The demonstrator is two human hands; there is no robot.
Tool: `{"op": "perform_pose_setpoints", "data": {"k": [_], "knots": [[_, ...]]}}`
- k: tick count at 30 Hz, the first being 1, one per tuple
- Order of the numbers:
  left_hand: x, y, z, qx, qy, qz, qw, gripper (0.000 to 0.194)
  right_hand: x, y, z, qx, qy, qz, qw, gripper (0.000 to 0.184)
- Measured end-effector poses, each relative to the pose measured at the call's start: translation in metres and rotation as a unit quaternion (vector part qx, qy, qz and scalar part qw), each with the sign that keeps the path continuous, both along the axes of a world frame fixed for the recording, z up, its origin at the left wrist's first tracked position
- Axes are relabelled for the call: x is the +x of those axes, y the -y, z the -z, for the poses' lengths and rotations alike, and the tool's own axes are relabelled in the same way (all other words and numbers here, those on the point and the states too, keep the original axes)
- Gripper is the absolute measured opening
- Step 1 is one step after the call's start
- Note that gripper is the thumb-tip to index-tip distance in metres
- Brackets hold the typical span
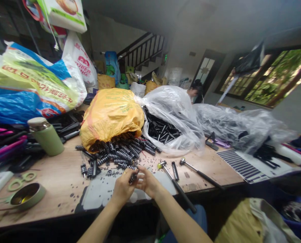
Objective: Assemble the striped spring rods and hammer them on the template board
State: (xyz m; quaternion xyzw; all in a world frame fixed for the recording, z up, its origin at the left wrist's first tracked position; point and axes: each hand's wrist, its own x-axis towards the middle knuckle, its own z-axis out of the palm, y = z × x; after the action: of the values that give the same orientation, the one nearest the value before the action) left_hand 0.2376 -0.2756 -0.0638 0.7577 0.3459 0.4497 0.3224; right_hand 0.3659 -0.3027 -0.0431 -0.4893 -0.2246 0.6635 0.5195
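A green pan [31, 201] and flask [47, 139] stand left on your counter [61, 189]; a yellow sack [112, 113] spills ribbed pieces [126, 146] ahead. Over a grey mat [97, 192] your left hand [124, 186] grips a dark piece [133, 178] in its fingers; I can't tell whether your right hand [149, 184] does too. Two hammers [183, 194] lie to its right.

Dark part [132, 178] mostly hidden by fingers [140, 185], printed bag [33, 82] cut off at left, specks [72, 195] too small to identify
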Motion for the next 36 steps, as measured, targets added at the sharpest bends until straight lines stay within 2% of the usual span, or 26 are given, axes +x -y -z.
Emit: {"op": "perform_pose_setpoints", "data": {"k": [2,3,4,6,8,10,11,13,17,20,25,29,34,35,36], "knots": [[-0.001,0.001,-0.003,-0.123,0.055,0.017,0.991,0.025,0.004,0.002,0.004,0.049,0.087,0.063,0.993,0.067],[-0.001,0.001,-0.005,-0.193,0.090,0.028,0.977,0.029,0.006,0.005,0.005,0.085,0.146,0.084,0.982,0.081],[0.000,0.001,-0.008,-0.258,0.124,0.038,0.957,0.034,0.008,0.009,0.005,0.127,0.207,0.088,0.966,0.094],[0.001,0.001,-0.014,-0.352,0.168,0.049,0.919,0.042,0.009,0.019,0.001,0.218,0.318,0.045,0.921,0.107],[0.003,0.000,-0.020,-0.402,0.187,0.041,0.895,0.048,0.008,0.028,-0.006,0.301,0.412,-0.026,0.860,0.108],[0.005,0.000,-0.026,-0.418,0.209,0.023,0.884,0.047,0.004,0.034,-0.013,0.351,0.484,-0.083,0.797,0.109],[0.006,0.001,-0.028,-0.419,0.225,0.013,0.879,0.044,0.003,0.035,-0.016,0.364,0.507,-0.102,0.774,0.110],[0.007,0.002,-0.031,-0.428,0.251,0.000,0.868,0.037,0.000,0.035,-0.019,0.377,0.531,-0.124,0.748,0.112],[0.010,0.005,-0.034,-0.479,0.259,0.002,0.839,0.032,-0.002,0.033,-0.018,0.391,0.539,-0.132,0.734,0.113],[0.013,0.007,-0.033,-0.490,0.268,0.005,0.830,0.028,-0.003,0.032,-0.017,0.387,0.540,-0.132,0.736,0.112],[0.016,0.009,-0.033,-0.496,0.261,-0.006,0.828,0.025,-0.001,0.030,-0.011,0.376,0.521,-0.139,0.754,0.108],[0.017,0.005,-0.029,-0.532,0.227,-0.006,0.816,0.024,-0.002,0.027,-0.002,0.364,0.512,-0.109,0.770,0.105],[0.021,-0.002,-0.013,-0.524,0.184,-0.011,0.831,0.027,-0.004,0.024,0.018,0.345,0.553,-0.111,0.751,0.105],[0.022,-0.001,-0.008,-0.511,0.182,-0.008,0.840,0.027,-0.005,0.024,0.024,0.335,0.567,-0.106,0.745,0.106],[0.022,0.000,-0.003,-0.475,0.167,-0.004,0.864,0.026,-0.006,0.023,0.030,0.320,0.582,-0.094,0.741,0.106]]}}
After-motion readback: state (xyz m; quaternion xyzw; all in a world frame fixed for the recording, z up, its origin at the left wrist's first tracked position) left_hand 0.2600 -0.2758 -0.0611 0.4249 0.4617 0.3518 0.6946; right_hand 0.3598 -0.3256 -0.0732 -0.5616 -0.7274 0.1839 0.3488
